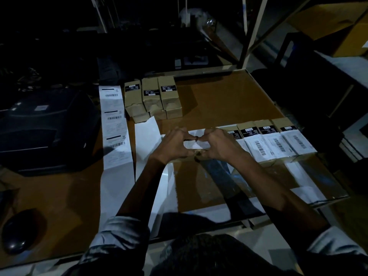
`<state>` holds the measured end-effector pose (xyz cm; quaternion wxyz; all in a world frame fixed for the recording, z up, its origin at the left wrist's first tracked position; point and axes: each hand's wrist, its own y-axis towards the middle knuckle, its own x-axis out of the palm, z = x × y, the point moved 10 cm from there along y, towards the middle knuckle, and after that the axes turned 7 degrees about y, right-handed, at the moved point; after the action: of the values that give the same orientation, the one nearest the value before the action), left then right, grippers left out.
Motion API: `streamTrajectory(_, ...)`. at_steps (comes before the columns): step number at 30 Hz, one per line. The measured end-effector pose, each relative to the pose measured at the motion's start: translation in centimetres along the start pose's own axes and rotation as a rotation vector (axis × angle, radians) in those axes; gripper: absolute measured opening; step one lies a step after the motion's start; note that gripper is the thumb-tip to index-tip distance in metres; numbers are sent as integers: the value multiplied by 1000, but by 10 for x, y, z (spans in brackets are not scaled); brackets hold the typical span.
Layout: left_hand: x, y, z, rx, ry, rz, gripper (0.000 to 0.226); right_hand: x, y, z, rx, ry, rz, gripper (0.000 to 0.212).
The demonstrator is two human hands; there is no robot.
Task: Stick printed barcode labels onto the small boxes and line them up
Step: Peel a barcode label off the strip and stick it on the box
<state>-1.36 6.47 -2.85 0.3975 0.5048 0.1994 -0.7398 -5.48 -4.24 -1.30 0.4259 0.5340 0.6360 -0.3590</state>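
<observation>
Now I see my left hand [173,145] and right hand [218,145] meeting over one small box [196,154] at the middle of the counter [59,186], fingers curled, pressing a white label [196,144] on it. Labelled boxes [278,143] line up to its right; unlabelled boxes [153,96] stand far left, beside the label strip [114,124].

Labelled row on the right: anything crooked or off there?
Nothing is clearly wrong. The labelled boxes sit side by side, their white labels slanted alike. Both hands cover the current box, hiding its label.
</observation>
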Motion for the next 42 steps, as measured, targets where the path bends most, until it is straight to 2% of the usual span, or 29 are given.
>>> streamTrajectory(4,0,-9,10,41,156,49,51,2,-4,-1,-60,-42,65,50)
streamTrajectory(7,1,-17,14,42,227,117,48,3,-13,-2,-104,-34,144,36)
streamTrajectory(12,-2,-34,21,75,299,257,30,10,-31,3,-116,12,314,29)
streamTrajectory(17,2,-43,26,37,317,349,12,24,-37,0,-132,-54,405,24)
streamTrajectory(22,2,-53,39,85,456,426,14,24,-52,-2,-139,-37,567,23)
streamTrajectory(25,11,-58,43,106,533,406,22,22,-60,-7,-156,-38,616,31)
streamTrajectory(28,8,-60,45,129,533,416,22,26,-62,-5,-123,-25,603,31)
streamTrajectory(30,-2,-59,44,161,429,468,16,28,-63,-2,-73,3,575,40)
streamTrajectory(33,-19,-49,27,79,256,474,24,22,-62,-3,13,36,533,51)
streamTrajectory(35,-22,-37,9,-14,212,393,25,20,-58,-6,102,-47,478,55)
streamTrajectory(39,2,-20,-31,-186,233,161,43,38,-40,-5,285,-95,278,68)
streamTrajectory(42,6,-22,-33,-176,155,179,37,60,-29,-27,246,-92,187,72)
